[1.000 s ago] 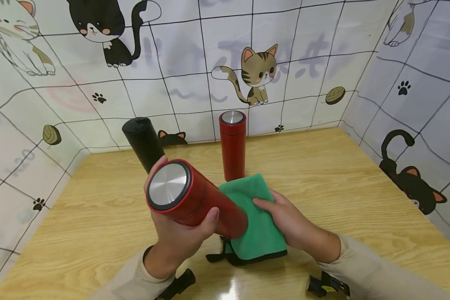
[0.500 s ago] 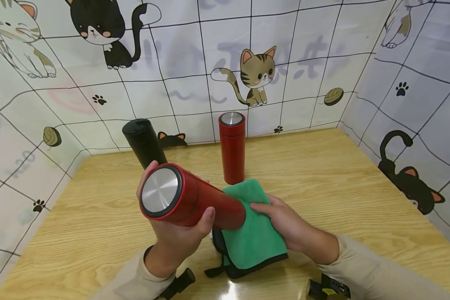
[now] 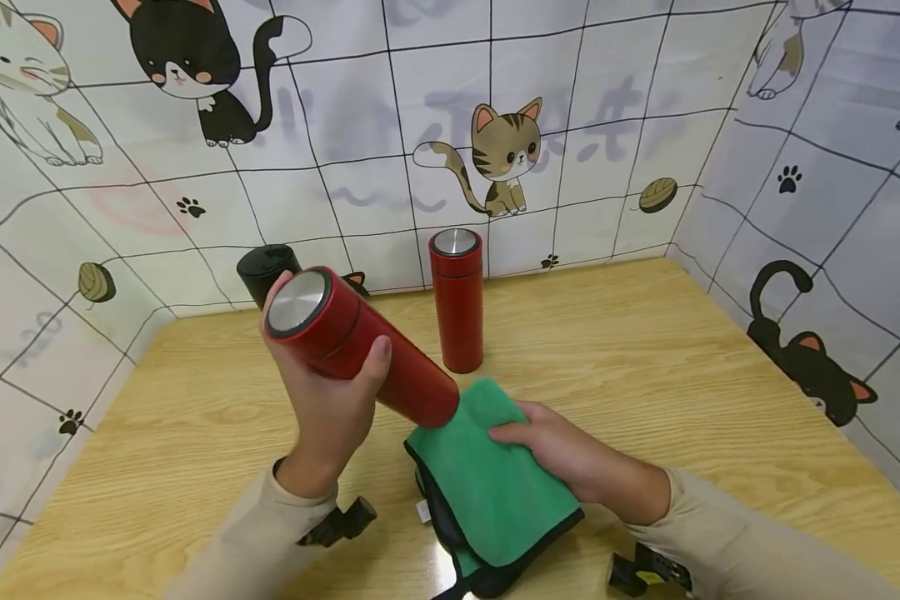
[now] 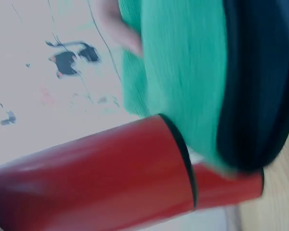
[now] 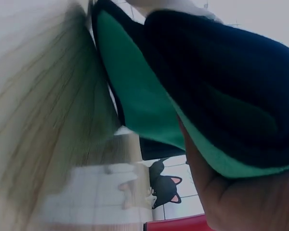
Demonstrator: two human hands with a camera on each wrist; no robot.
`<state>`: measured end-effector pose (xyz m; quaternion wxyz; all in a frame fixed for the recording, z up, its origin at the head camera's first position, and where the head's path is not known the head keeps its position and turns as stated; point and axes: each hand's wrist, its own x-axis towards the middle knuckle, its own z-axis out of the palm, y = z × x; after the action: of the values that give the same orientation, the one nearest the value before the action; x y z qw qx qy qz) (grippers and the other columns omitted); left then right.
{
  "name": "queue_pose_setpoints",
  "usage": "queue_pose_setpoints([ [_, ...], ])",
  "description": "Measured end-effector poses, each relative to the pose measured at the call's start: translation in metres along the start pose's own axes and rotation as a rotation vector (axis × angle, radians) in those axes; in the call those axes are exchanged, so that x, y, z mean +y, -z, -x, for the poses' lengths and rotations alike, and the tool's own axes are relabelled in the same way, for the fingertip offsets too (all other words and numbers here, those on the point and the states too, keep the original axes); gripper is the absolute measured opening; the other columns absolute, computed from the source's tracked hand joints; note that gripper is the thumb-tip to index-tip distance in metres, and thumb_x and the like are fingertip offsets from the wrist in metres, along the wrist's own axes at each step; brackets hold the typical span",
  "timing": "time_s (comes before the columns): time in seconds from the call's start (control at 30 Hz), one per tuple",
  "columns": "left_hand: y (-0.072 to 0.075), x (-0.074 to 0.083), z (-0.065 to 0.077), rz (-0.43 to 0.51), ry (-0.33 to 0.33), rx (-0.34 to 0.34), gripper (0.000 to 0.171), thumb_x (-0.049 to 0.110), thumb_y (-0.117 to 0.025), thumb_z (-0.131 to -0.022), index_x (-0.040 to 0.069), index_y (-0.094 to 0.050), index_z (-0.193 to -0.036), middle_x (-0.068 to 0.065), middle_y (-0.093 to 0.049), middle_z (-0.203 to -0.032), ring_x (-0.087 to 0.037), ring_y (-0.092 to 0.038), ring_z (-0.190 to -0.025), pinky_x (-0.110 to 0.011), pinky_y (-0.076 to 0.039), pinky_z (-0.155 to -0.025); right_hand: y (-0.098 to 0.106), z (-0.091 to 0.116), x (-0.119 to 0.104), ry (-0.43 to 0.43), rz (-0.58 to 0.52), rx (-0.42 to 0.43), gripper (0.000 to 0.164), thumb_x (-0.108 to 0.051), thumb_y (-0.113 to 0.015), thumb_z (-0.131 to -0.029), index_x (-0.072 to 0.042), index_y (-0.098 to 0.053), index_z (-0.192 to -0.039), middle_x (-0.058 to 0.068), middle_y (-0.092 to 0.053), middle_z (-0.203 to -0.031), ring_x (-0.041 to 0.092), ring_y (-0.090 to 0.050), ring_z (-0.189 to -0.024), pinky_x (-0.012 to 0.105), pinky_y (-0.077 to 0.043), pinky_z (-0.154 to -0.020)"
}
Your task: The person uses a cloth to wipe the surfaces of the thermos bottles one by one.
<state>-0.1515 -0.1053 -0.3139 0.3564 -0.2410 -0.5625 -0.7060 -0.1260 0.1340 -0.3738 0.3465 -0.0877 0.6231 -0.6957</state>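
Note:
My left hand grips a red thermos flask with a silver-topped lid, tilted so its base points down to the right. The flask's base meets or nearly meets the upper edge of a folded green cloth with black trim. With thumb on top, my right hand pinches the cloth by its right side. The left wrist view has the red flask close up beside the green cloth. Seen by the right wrist camera, the cloth hangs in folds with my right hand under it.
A second red flask stands upright at the back of the wooden table. Partly hidden behind the held flask is a black flask. Walls with printed cats enclose the table's back and sides.
The left hand has lifted the red flask up, its base shifting up and left toward the cloth's top edge. The right hand and cloth have sunk slightly.

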Motion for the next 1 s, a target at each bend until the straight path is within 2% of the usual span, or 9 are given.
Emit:
queue_pose_setpoints([
  [0.07, 0.002, -0.013, -0.009, -0.061, 0.053, -0.028, 0.088, -0.002, -0.072, -0.079, 0.01, -0.023, -0.151, -0.013, -0.053, -0.133, -0.032, -0.057, -0.118, -0.035, -0.057, -0.092, 0.001, 0.001, 0.001, -0.008, 0.03, -0.017, 0.05, -0.021, -0.054, -0.1, 0.001, -0.042, -0.144, 0.003, -0.069, -0.113, 0.016, -0.069, -0.099, 0.032, -0.057, -0.085],
  [0.2, 0.006, -0.041, -0.021, -0.248, 0.14, -0.09, 0.092, 0.002, -0.077, -0.08, 0.021, -0.023, -0.152, -0.005, -0.054, -0.133, -0.023, -0.057, -0.118, -0.036, -0.057, -0.092, 0.001, 0.004, 0.001, -0.015, 0.067, -0.071, 0.05, -0.02, -0.054, -0.1, 0.0, -0.043, -0.145, 0.004, -0.067, -0.118, 0.016, -0.068, -0.1, 0.031, -0.056, -0.085],
  [0.3, 0.007, -0.061, -0.028, -0.366, 0.172, -0.121, 0.093, 0.008, -0.08, -0.08, 0.02, -0.023, -0.153, -0.003, -0.053, -0.135, -0.018, -0.056, -0.121, -0.04, -0.057, -0.093, 0.001, 0.006, 0.001, -0.011, 0.062, -0.111, 0.05, -0.02, -0.052, -0.102, -0.002, -0.041, -0.147, 0.006, -0.066, -0.121, 0.017, -0.068, -0.1, 0.031, -0.057, -0.085],
  [0.4, 0.005, -0.077, -0.037, -0.438, 0.184, -0.137, 0.093, 0.011, -0.081, -0.081, 0.018, -0.023, -0.153, -0.004, -0.051, -0.139, -0.017, -0.053, -0.125, -0.043, -0.056, -0.095, 0.0, 0.007, 0.0, -0.002, 0.045, -0.139, 0.051, -0.019, -0.05, -0.103, -0.002, -0.039, -0.149, 0.007, -0.065, -0.123, 0.017, -0.068, -0.101, 0.031, -0.057, -0.085],
  [0.47, 0.003, -0.086, -0.043, -0.462, 0.2, -0.138, 0.094, 0.01, -0.081, -0.081, 0.018, -0.023, -0.154, -0.005, -0.05, -0.141, -0.019, -0.051, -0.128, -0.045, -0.055, -0.097, 0.0, 0.007, -0.002, 0.001, 0.043, -0.147, 0.05, -0.019, -0.05, -0.103, -0.002, -0.039, -0.149, 0.007, -0.065, -0.124, 0.016, -0.068, -0.102, 0.031, -0.057, -0.085],
  [0.67, -0.006, -0.093, -0.049, -0.516, 0.274, -0.152, 0.091, 0.004, -0.076, -0.083, 0.011, -0.019, -0.155, -0.016, -0.044, -0.145, -0.029, -0.048, -0.131, -0.051, -0.052, -0.102, 0.0, 0.007, -0.004, 0.003, 0.059, -0.15, 0.051, -0.019, -0.05, -0.103, -0.002, -0.038, -0.15, 0.01, -0.063, -0.13, 0.017, -0.066, -0.105, 0.031, -0.056, -0.087],
  [0.83, 0.001, -0.118, -0.048, -0.524, 0.273, -0.16, 0.095, 0.011, -0.08, -0.083, 0.019, -0.019, -0.155, -0.011, -0.044, -0.145, -0.026, -0.048, -0.13, -0.049, -0.052, -0.101, 0.001, 0.008, -0.006, 0.008, 0.066, -0.148, 0.051, -0.019, -0.049, -0.103, -0.001, -0.038, -0.149, 0.011, -0.062, -0.131, 0.017, -0.066, -0.106, 0.031, -0.056, -0.088],
  [1.0, 0.003, -0.126, -0.047, -0.517, 0.262, -0.162, 0.094, 0.017, -0.081, -0.083, 0.019, -0.021, -0.155, -0.007, -0.045, -0.144, -0.022, -0.048, -0.129, -0.048, -0.053, -0.101, 0.001, 0.01, -0.008, 0.002, 0.056, -0.14, 0.051, -0.019, -0.05, -0.103, -0.001, -0.037, -0.149, 0.01, -0.063, -0.13, 0.017, -0.067, -0.105, 0.032, -0.056, -0.087],
])
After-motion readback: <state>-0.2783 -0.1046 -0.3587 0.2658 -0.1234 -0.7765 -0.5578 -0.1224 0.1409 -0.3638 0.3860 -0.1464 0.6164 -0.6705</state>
